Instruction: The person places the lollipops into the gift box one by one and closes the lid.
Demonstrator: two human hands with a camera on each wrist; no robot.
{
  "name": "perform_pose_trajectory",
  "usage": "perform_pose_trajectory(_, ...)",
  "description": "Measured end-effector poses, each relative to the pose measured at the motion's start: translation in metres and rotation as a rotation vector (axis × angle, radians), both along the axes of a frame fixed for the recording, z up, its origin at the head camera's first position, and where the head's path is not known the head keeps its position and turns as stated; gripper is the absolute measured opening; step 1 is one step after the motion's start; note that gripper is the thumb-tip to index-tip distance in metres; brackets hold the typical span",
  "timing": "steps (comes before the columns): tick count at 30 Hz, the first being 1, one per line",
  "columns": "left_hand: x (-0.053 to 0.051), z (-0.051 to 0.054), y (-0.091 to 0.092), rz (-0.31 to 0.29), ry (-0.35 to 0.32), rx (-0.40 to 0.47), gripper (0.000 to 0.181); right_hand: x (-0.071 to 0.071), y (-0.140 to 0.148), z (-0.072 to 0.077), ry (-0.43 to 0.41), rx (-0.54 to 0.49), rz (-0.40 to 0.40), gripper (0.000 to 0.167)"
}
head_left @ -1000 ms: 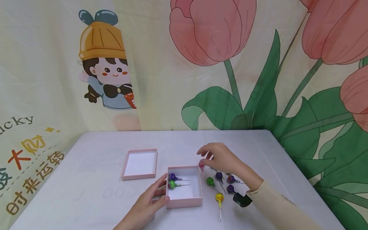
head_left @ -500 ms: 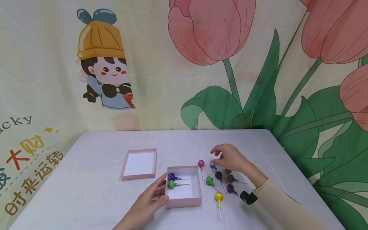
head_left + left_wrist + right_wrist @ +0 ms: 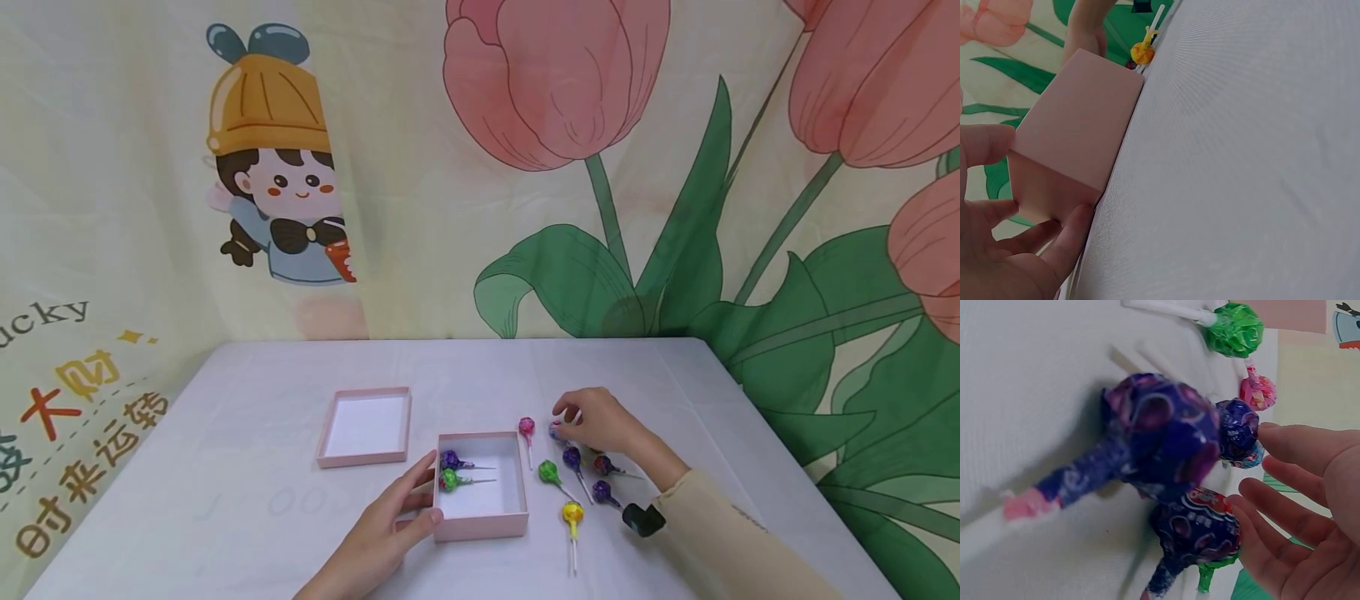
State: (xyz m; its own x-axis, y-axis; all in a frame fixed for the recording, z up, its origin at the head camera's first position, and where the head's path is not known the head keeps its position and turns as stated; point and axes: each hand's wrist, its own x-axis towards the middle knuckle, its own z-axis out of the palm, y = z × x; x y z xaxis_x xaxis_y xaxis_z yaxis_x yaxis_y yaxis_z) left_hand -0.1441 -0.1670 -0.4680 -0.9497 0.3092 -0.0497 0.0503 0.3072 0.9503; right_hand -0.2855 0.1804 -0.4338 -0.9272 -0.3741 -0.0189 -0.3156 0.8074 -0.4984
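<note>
A pink open-topped box (image 3: 481, 528) stands in front of my left hand (image 3: 390, 521). In the left wrist view, the thumb touches its front corner while the other fingers rest against its left wall. Inside lie a purple lollipop (image 3: 450, 461) and a green-red lollipop (image 3: 449, 481). My right hand (image 3: 603, 421) is lowered at a blue-and-white lollipop (image 3: 555, 429), thumb and index finger parted beside its candy end. In the right wrist view, this light blue lollipop (image 3: 1252, 457) is partly hidden behind a dark purple one (image 3: 1237, 429); whether the fingers touch it is unclear.
Pink (image 3: 527, 427), green (image 3: 548, 472), yellow (image 3: 572, 512) and several purple lollipops (image 3: 602, 492) lie right of the box. The pink-rimmed lid (image 3: 363, 459) lies behind and left of it. A printed cloth (image 3: 405, 208) hangs behind the white table (image 3: 187, 467).
My right hand has moved right from the pink lollipop to the blue-and-white one, then lowered beside it. The left hand and the box have stayed in place.
</note>
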Motion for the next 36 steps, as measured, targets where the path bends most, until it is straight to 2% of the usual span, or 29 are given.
perform_pose_trajectory(5, 0.000, 0.000, 0.001, 0.002, -0.002, -0.004, 0.074, -0.003, -0.001, -0.007, 0.000, 0.007, 0.017, 0.023)
perform_pose_trajectory(18, 0.000, 0.000, 0.001, 0.000, -0.004, -0.008, 0.074, -0.001, -0.006, -0.011, 0.031, 0.056, -0.026, 0.016)
perform_pose_trajectory(27, 0.000, 0.000, 0.001, 0.004, -0.012, -0.011, 0.074, -0.002, -0.008, -0.011, 0.032, 0.028, -0.003, 0.013)
perform_pose_trajectory(36, 0.000, 0.001, 0.000, 0.002, -0.008, -0.007, 0.074, -0.002, -0.012, -0.004, 0.026, -0.035, 0.024, 0.017)
